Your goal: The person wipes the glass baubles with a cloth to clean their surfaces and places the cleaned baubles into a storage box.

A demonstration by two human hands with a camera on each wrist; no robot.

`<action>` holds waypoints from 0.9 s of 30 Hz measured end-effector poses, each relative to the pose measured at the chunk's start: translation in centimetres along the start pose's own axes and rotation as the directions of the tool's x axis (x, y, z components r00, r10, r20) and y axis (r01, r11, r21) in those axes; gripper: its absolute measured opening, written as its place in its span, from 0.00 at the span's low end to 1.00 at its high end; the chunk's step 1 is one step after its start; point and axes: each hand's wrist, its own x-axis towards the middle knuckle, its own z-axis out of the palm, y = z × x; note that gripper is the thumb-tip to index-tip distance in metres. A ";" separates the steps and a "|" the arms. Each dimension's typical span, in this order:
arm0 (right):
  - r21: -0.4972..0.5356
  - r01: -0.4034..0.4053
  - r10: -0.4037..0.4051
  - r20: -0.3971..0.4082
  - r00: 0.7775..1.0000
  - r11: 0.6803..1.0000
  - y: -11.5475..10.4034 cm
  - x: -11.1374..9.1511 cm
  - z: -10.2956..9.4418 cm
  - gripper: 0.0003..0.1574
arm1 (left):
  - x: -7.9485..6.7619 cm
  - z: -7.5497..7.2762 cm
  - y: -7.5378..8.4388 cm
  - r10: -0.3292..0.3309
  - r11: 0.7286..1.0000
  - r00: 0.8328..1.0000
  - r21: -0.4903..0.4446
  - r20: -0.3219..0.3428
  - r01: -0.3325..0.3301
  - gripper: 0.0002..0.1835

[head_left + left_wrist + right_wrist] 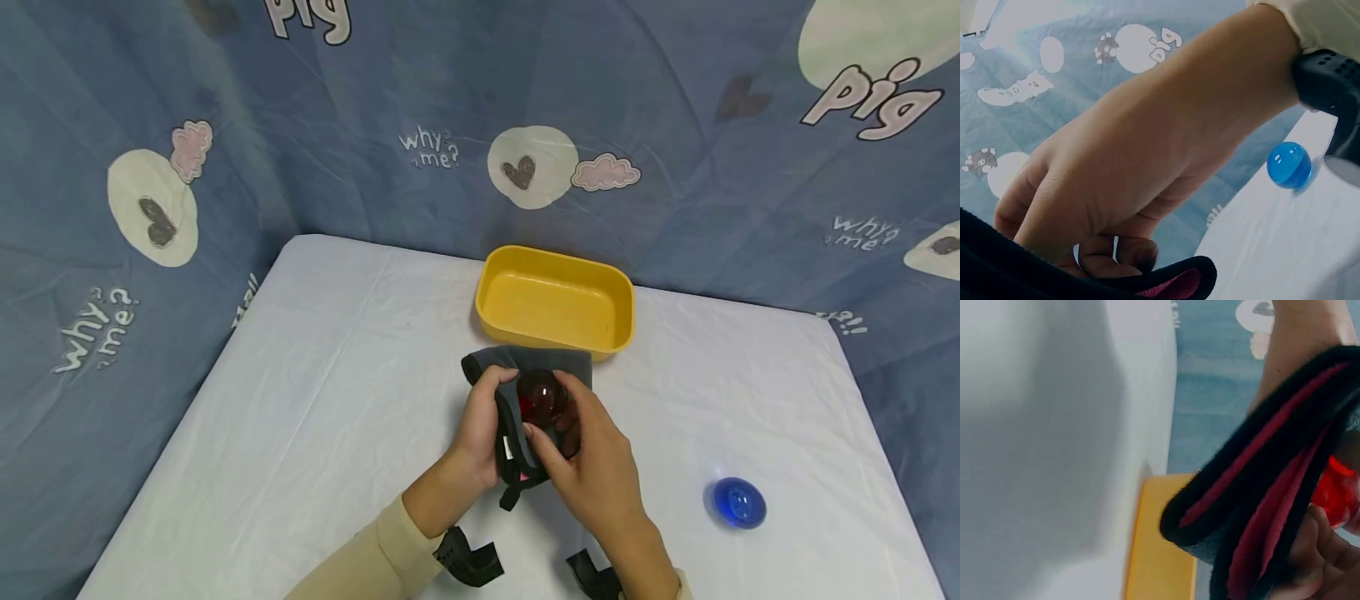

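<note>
A folded dark-grey cloth (573, 363) with black edging is held up over the table by my left hand (472, 433), thumb on its upper face. Pink lining shows between the folds of the cloth (1254, 487) in the right wrist view. My right hand (603, 467) grips a clear red ball (542, 398) against the cloth, thumb and fingers curled about it. Part of the red ball (1339, 494) is covered by fingers. In the left wrist view the left hand (1104, 169) has its fingertips partly hidden behind the cloth (1188, 286).
A yellow plastic basin (555, 304) stands at the table's back edge, just beyond the cloth. To the right of the right hand a clear blue ball (739, 502) lies on the white tablecloth (360, 400). Printed blue curtains (420, 92) hang around the table.
</note>
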 end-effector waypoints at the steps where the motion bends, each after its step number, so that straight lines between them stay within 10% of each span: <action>1: 0.009 0.004 -0.004 -0.007 1.000 1.000 0.0 0.1 0.0 0.47 | 0.0 0.0 0.0 -0.008 1.000 1.000 0.001 0.010 0.008 0.27; 17: 0.057 -0.213 0.211 0.044 0.977 0.975 0.2 0.1 -0.2 0.21 | -0.3 0.2 -0.5 -0.033 0.999 0.999 0.024 0.014 0.033 0.28; 27: -0.043 -0.040 0.040 0.005 0.999 0.998 0.3 -0.3 -0.2 0.56 | -0.3 0.1 -0.4 0.006 1.000 1.000 0.003 -0.011 -0.006 0.33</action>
